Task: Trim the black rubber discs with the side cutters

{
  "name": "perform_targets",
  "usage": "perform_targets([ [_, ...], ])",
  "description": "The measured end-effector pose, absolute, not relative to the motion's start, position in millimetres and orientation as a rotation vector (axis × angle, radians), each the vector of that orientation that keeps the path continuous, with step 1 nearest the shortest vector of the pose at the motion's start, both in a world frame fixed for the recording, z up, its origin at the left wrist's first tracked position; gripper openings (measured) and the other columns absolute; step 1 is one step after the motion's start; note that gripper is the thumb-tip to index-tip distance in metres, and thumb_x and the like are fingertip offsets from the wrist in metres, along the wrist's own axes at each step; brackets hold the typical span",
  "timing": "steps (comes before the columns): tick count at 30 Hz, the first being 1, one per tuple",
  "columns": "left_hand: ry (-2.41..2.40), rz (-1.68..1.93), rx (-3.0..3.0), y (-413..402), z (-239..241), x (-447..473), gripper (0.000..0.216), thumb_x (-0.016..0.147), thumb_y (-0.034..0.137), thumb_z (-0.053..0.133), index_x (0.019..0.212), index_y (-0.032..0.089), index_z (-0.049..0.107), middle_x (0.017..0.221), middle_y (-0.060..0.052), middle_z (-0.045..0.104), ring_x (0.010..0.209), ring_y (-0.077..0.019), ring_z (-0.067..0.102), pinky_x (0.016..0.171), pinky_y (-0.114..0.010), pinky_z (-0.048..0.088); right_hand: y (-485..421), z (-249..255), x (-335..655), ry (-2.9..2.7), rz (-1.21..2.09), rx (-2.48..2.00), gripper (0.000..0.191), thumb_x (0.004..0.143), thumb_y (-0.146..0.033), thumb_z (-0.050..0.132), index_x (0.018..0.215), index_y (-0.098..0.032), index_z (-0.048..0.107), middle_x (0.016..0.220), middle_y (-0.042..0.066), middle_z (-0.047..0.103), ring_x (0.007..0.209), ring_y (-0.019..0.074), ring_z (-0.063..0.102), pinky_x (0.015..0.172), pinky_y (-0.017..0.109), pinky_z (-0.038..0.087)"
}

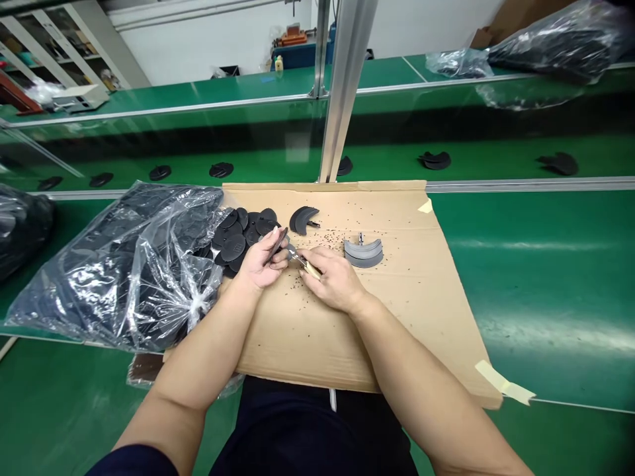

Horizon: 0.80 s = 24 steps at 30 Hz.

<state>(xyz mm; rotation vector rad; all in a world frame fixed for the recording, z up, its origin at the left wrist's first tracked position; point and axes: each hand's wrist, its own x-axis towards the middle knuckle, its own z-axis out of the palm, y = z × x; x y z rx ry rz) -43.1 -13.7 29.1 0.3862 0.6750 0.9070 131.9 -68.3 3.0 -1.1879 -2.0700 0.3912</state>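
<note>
My left hand is closed on a thin dark plastic piece, held edge-on over a flattened cardboard sheet. My right hand is closed on a small knife with a pale handle, its blade tip touching the piece. Dark shavings are scattered on the cardboard around both hands. A pile of round black plastic pieces lies just left of my left hand, spilling from a clear plastic bag.
Two small stacks of crescent-shaped dark pieces lie on the cardboard, one behind my hands and one to the right. A green conveyor belt behind carries several black pieces. A metal post rises at the cardboard's far edge. More bagged parts sit back right.
</note>
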Motion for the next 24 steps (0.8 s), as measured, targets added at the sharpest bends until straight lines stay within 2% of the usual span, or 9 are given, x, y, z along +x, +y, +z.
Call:
perform_targets([
  [7,0.721,0.883,0.433,-17.0,31.0,-38.7,0.011,0.093,0.023,0.054,0.091,0.013,0.059,0.063,0.004,0.045,0.036,-0.0014,0.032,0.030,-0.011,0.021,-69.2,2.8,130.0,-2.162,0.243,-1.230,0.041,0.085,-0.024,0.055,0.125,-0.016,0.061,0.101,0.009,0.066,0.092,0.0232,0.062,0.089,0.035,0.050],
  [12,0.736,0.881,0.482,-17.6,29.0,-38.1,0.013,0.088,0.025,0.062,0.093,0.014,0.059,0.063,0.005,0.046,0.036,-0.0012,0.032,0.030,-0.011,0.021,-70.3,6.3,129.6,-2.163,0.256,-1.276,0.039,0.088,-0.027,0.053,0.125,-0.017,0.062,0.100,0.009,0.066,0.090,0.0222,0.062,0.086,0.032,0.051],
  [17,0.759,0.887,0.531,-16.6,27.5,-38.5,0.016,0.086,0.027,0.066,0.093,0.014,0.059,0.064,0.005,0.047,0.036,-0.0006,0.031,0.030,-0.011,0.019,-70.3,7.2,129.8,-2.189,0.276,-1.280,0.041,0.089,-0.027,0.053,0.128,-0.018,0.060,0.105,0.008,0.067,0.095,0.0220,0.063,0.091,0.032,0.049],
  [24,0.826,0.943,0.627,-17.2,20.7,-37.7,0.028,0.076,0.033,0.076,0.089,0.014,0.060,0.059,0.006,0.047,0.036,-0.0017,0.033,0.030,-0.012,0.022,-69.9,10.5,132.4,-2.283,0.239,-1.371,0.039,0.087,-0.019,0.051,0.124,-0.022,0.061,0.103,0.006,0.068,0.095,0.0207,0.063,0.086,0.029,0.049],
])
